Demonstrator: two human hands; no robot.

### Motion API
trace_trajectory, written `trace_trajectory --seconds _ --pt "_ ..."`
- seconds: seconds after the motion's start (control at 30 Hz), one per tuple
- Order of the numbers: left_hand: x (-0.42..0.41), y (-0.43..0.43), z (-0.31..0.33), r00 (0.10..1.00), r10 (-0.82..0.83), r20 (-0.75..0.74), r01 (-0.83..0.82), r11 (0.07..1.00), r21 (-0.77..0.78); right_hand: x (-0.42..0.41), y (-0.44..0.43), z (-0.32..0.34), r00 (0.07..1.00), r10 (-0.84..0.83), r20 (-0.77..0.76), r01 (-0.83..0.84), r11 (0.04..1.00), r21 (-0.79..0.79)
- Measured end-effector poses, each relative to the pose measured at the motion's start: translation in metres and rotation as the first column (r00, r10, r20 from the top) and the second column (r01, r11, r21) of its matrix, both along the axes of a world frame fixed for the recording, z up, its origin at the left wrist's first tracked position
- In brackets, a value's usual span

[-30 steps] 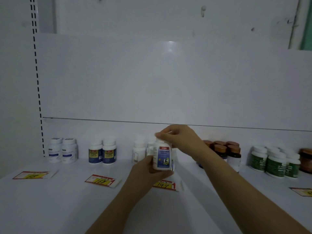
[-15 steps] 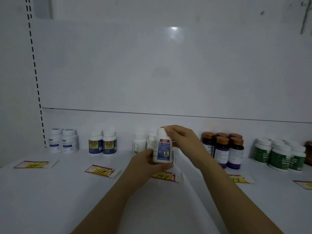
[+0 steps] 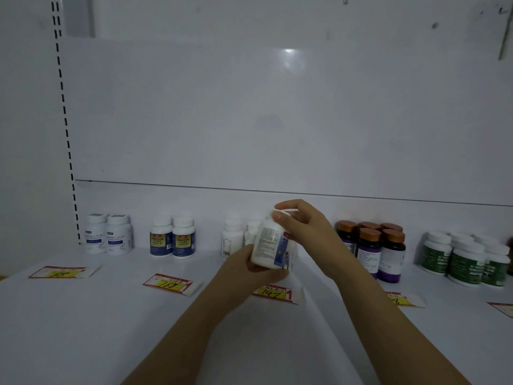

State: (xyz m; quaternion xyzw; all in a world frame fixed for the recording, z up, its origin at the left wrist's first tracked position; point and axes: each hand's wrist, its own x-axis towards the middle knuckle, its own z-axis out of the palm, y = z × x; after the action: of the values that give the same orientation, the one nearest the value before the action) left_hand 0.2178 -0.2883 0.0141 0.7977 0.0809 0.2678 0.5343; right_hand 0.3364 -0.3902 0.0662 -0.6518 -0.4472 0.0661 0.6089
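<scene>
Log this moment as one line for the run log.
left hand: grips white bottle base | right hand: grips cap | white bottle: tilted, over shelf

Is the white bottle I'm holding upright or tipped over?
Nearly upright, leaning slightly. The white bottle has its top up under the right hand and its base in the left hand.

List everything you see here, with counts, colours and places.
shelf: one, white, whole width
held bottle: one, white, blue label, centre
pale-label bottles: two, white, far left
blue-label bottles: two, white caps, left of centre
plain bottles: at least two, white, behind held bottle
copper-cap bottles: five, dark, right of centre
green-label bottles: several, white caps, far right
price tags: five, red and yellow, shelf front
left hand: one, grips held bottle's base
right hand: one, pinches its cap
</scene>
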Motion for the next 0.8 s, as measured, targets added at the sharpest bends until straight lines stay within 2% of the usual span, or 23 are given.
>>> trace_trajectory --seconds 0.1,0.17,0.27,0.4,0.53,0.6,0.73,0.8 --pt "0.001 0.0 0.001 0.998 -0.001 0.064 0.006 0.997 -0.083 0.0 -0.002 0.001 0.999 0.021 -0.048 -0.019 0.999 0.038" --pt "0.004 -0.001 0.0 0.993 0.07 0.098 -0.068 0.997 -0.032 -0.001 0.0 -0.001 0.997 0.011 -0.078 -0.01 1.0 0.02" --pt "0.008 0.001 -0.001 0.961 0.22 0.165 -0.237 0.968 0.088 -0.004 0.001 -0.002 0.999 -0.042 -0.036 0.041 0.999 -0.03" --pt "0.009 0.002 -0.001 0.948 0.251 0.197 -0.273 0.958 0.09 -0.004 -0.004 0.001 0.993 0.013 -0.114 -0.009 0.999 0.037" --pt "0.008 0.0 -0.006 0.954 0.259 0.153 -0.282 0.947 0.156 -0.009 0.001 -0.005 1.0 -0.026 -0.003 0.026 0.995 -0.096" --pt "0.007 0.0 -0.005 0.962 0.24 0.131 -0.257 0.956 0.143 -0.01 0.001 -0.005 0.999 -0.033 -0.026 0.031 0.996 -0.085" --pt "0.003 -0.001 0.002 1.0 -0.021 0.012 0.022 0.996 -0.088 -0.005 -0.008 -0.003 0.985 0.08 -0.152 -0.081 0.997 -0.001" --pt "0.003 -0.002 0.003 0.999 -0.039 -0.002 0.038 0.994 -0.107 -0.005 -0.009 -0.003 0.975 0.135 -0.176 -0.13 0.991 0.035"
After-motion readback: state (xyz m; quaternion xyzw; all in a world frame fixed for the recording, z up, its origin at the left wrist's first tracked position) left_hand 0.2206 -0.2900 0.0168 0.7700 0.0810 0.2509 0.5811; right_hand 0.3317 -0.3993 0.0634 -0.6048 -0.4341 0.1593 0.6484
